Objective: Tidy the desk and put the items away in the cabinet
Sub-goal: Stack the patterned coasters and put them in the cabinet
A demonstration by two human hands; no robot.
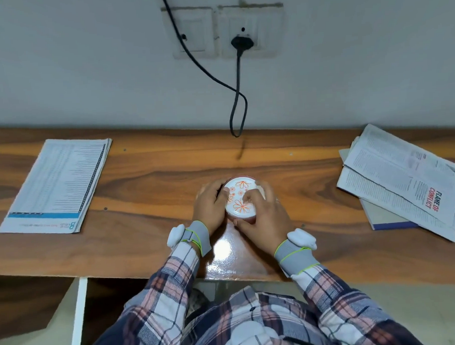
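Right now both hands clasp a small round container point(240, 200) with a white flowered lid point(241, 195), standing mid-tabletop point(156, 175) toward the front edge. The left hand point(209, 207) curls round its left side, and the right hand point(265, 220) wraps its right side. It looks rigid, light and smooth, perhaps slippery. Gripping the reddish body seems safer than the lid, which may come loose.

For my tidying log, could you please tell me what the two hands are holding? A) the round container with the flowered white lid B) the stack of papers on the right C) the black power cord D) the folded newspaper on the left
A: the left hand and the right hand both curl round the round container at the middle of the desk.
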